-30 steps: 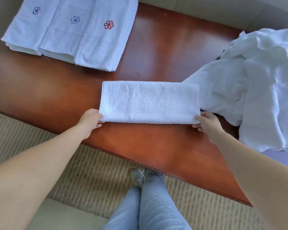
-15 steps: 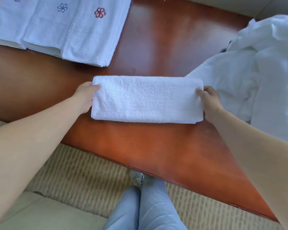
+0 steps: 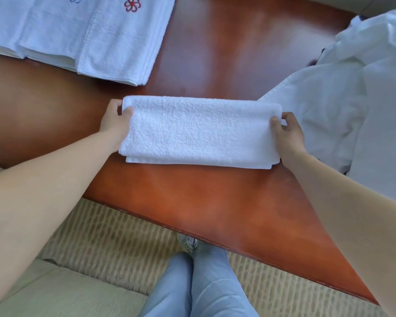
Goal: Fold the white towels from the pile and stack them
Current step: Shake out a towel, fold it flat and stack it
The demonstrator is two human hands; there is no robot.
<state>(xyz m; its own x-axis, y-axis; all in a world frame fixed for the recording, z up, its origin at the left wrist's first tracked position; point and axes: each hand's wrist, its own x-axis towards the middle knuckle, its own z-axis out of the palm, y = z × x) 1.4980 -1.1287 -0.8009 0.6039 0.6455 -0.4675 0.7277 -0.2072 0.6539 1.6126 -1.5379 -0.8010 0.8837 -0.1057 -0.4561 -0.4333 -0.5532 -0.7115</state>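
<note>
Down at the bottom, legs in light blue jeans [image 3: 199, 287] and one grey shoe [image 3: 188, 242] stand on the beige patterned carpet [image 3: 114, 243], right at the near edge of the reddish-brown desk [image 3: 215, 202]. Up on the desk, there's the folded towel [image 3: 199, 131], a long white strip lying flat across the middle, layered edges showing along its near side. The left hand [image 3: 116, 124] has its grip pinching the towel's left end, thumb on top, fingers curled round the far corner. The right hand [image 3: 288, 131] mirrors it, thumb and fingers pinching the right end. Just beyond the right hand, the rumpled pile of white towels [image 3: 352, 99] sprawls over the desk's right side. Far left, the stack of folded towels [image 3: 96, 35] sits at the back, small flower emblems [image 3: 132, 4] stitched on top.
</note>
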